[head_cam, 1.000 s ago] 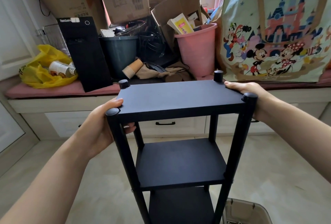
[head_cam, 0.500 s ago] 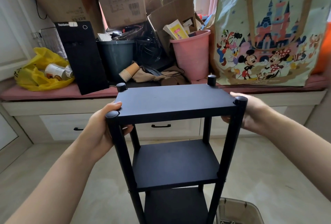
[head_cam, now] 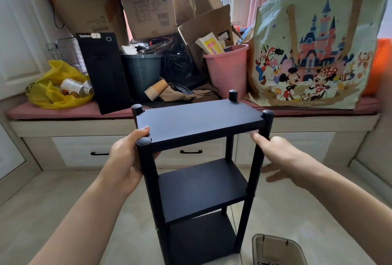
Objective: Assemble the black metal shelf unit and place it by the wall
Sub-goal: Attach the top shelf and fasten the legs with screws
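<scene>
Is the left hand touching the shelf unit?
Touching. Head view shows the left hand gripping the shelf unit at its front-left corner, thumb on top.

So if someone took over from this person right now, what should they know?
Left hand grips the front-left post of the black metal three-tier shelf unit.
Right hand is open beside the front-right post; contact unclear.
The unit stands upright on the floor before the cluttered window bench.
Assembly looks complete: three shelves, four capped posts.
Left: set it by the wall.
</scene>
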Action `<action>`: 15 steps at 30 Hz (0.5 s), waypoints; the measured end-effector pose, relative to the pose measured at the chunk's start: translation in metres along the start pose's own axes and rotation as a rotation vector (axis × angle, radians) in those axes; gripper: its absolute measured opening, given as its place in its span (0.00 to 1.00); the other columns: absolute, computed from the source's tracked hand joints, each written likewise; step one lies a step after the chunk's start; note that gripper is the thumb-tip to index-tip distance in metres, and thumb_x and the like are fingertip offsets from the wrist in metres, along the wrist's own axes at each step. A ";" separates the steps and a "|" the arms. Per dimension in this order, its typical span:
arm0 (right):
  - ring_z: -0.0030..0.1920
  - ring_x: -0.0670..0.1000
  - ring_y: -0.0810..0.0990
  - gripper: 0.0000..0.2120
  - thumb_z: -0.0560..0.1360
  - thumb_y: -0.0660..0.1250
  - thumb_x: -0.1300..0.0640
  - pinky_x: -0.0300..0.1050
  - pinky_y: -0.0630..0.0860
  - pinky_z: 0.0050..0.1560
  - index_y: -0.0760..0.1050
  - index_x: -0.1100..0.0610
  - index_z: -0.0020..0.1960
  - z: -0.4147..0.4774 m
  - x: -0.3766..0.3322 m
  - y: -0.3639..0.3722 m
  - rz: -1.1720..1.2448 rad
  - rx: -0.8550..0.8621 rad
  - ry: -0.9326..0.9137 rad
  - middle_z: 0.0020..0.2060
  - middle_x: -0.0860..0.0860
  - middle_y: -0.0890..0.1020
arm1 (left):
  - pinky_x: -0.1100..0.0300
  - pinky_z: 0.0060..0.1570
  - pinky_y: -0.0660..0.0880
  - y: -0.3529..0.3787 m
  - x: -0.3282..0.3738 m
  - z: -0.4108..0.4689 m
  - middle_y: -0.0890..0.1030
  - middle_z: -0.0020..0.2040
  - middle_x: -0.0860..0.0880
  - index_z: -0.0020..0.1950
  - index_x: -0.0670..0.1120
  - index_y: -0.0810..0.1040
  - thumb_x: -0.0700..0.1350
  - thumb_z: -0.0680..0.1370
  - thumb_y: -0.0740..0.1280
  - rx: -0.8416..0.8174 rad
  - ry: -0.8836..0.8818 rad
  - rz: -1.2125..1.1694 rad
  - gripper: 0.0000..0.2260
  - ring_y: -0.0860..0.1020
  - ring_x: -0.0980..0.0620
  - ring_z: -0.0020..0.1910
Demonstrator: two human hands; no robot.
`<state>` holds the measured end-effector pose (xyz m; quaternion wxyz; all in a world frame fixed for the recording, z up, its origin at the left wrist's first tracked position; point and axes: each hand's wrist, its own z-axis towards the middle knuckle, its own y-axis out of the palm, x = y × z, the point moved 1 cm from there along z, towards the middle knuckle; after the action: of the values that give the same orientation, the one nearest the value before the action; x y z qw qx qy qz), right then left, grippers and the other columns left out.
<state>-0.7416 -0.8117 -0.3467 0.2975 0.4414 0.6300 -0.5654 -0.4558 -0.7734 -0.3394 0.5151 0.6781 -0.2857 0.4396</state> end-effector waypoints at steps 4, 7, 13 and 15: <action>0.59 0.59 0.78 0.27 0.80 0.60 0.39 0.59 0.81 0.50 0.66 0.57 0.68 0.012 -0.014 0.007 0.194 -0.033 -0.001 0.59 0.51 0.73 | 0.50 0.58 0.75 0.001 -0.007 -0.010 0.82 0.45 0.45 0.27 0.47 0.80 0.42 0.80 0.67 -0.006 0.043 0.010 0.20 0.79 0.45 0.49; 0.67 0.60 0.72 0.28 0.80 0.61 0.41 0.56 0.76 0.55 0.65 0.57 0.74 0.028 -0.020 0.013 0.266 -0.083 -0.047 0.69 0.56 0.71 | 0.46 0.66 0.73 0.001 -0.011 -0.012 0.83 0.47 0.45 0.41 0.43 0.81 0.43 0.80 0.67 -0.043 0.013 -0.016 0.09 0.78 0.44 0.52; 0.72 0.56 0.66 0.25 0.82 0.60 0.44 0.51 0.69 0.62 0.62 0.49 0.77 0.047 -0.025 0.028 0.373 -0.195 -0.120 0.74 0.51 0.67 | 0.51 0.61 0.74 0.003 -0.013 -0.017 0.79 0.53 0.42 0.50 0.40 0.79 0.46 0.74 0.69 -0.150 -0.030 -0.073 0.10 0.77 0.45 0.54; 0.70 0.53 0.68 0.25 0.82 0.59 0.44 0.51 0.69 0.63 0.63 0.50 0.76 0.050 -0.024 0.033 0.351 -0.192 -0.140 0.73 0.50 0.68 | 0.52 0.59 0.74 0.003 -0.014 -0.018 0.78 0.53 0.41 0.52 0.40 0.79 0.46 0.72 0.69 -0.176 -0.023 -0.091 0.12 0.77 0.45 0.55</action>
<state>-0.7080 -0.8664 -0.3494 0.4752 0.4735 0.5722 -0.4718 -0.4702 -0.7587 -0.3490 0.5889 0.6475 -0.2980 0.3809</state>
